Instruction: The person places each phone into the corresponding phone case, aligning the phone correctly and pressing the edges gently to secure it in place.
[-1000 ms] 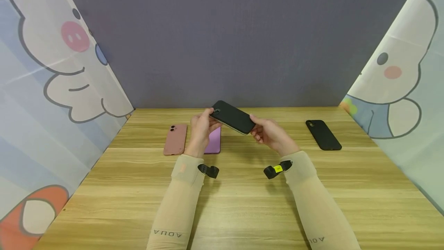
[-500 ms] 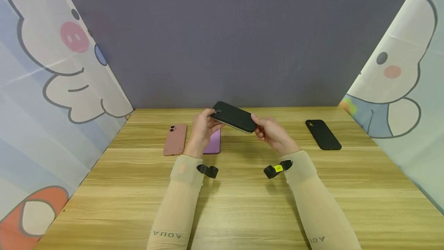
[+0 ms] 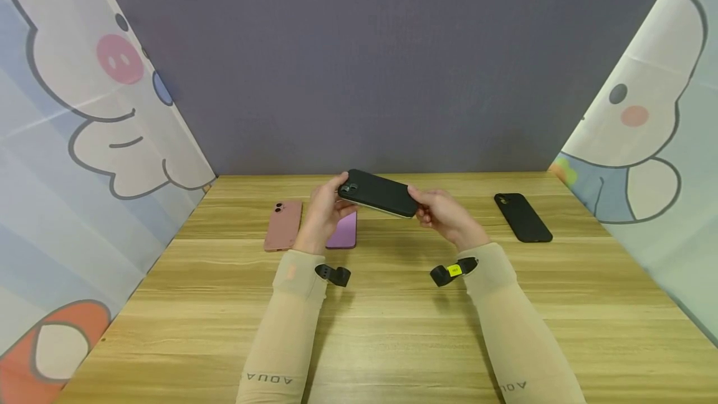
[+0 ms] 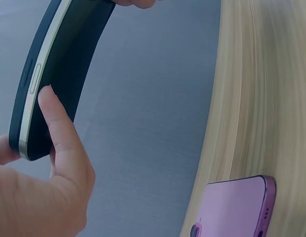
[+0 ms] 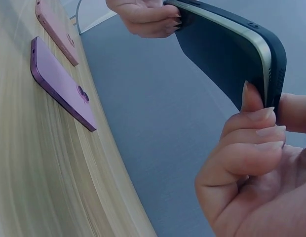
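Above the table, both hands hold a phone (image 4: 33,96) with a silver frame and a dark screen. A black phone case (image 3: 384,195) lies against its back, camera cutout at the left end. The silver frame stands out past the case's edge in both wrist views. My left hand (image 3: 325,212) grips the camera end, thumb on the case and fingers under the screen. My right hand (image 3: 445,217) pinches the opposite end between thumb and curled fingers, right at the corner.
Below the left hand lies a purple phone (image 3: 343,233), partly hidden by it. A pink phone (image 3: 283,226) lies left of that. Another black phone case (image 3: 523,217) lies at the right. A grey panel (image 3: 381,67) rises behind the wooden table (image 3: 392,341).
The phone and case have tilted to lie more level, the camera end coming slightly down and nearer. Both hands have shifted slightly with them; the things on the table stay put.
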The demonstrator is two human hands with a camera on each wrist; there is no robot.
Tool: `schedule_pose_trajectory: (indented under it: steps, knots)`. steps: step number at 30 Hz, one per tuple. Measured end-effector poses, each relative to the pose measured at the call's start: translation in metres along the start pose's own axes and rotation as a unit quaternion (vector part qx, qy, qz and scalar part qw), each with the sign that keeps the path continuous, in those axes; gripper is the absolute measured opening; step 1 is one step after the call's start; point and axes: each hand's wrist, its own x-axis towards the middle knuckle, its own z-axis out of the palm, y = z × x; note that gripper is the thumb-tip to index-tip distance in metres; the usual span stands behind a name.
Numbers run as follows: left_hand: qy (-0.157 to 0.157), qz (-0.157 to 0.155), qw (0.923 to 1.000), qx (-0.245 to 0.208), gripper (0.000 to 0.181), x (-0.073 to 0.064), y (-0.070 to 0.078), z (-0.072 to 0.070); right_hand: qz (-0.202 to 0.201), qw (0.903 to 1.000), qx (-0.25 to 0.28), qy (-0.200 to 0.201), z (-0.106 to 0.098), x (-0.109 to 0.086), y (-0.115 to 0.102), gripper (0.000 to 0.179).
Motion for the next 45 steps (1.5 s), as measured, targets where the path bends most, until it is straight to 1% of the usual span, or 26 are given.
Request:
schedule_pose_trajectory:
  steps: [9,15,21,27,32,37,45]
  knots:
    - [-0.001,-0.006,0.9998,0.017,0.036,0.0008,0.0001,-0.0015,-0.003,0.9999,-0.006,-0.008,-0.0012,-0.0018,-0.0015,0.04]
    - [-0.016,-0.012,0.9987,0.047,0.038,0.0014,0.0003,-0.002,0.003,1.0,0.002,0.008,-0.0008,-0.0023,-0.0025,0.04]
    - [-0.02,-0.014,0.9978,0.062,0.039,0.0002,-0.0003,-0.0021,0.004,0.9997,0.002,0.025,0.0012,-0.0023,-0.0029,0.039]
    - [-0.027,-0.016,0.9976,0.062,0.039,0.0015,-0.0011,-0.0013,0.011,0.9992,0.006,0.039,0.0014,-0.002,-0.0025,0.037]
    - [-0.026,-0.019,0.9973,0.066,0.038,0.0021,-0.0016,-0.0008,0.017,0.9987,0.012,0.047,0.001,-0.002,-0.0025,0.035]
    - [-0.027,-0.014,0.9971,0.07,0.036,0.0011,-0.0012,0.0006,0.024,0.9977,0.021,0.061,0.0008,-0.0023,-0.003,0.032]
    - [-0.024,-0.008,0.997,0.074,0.035,0.0005,-0.0015,0.0015,0.022,0.997,0.025,0.07,0.001,-0.0018,-0.0031,0.032]
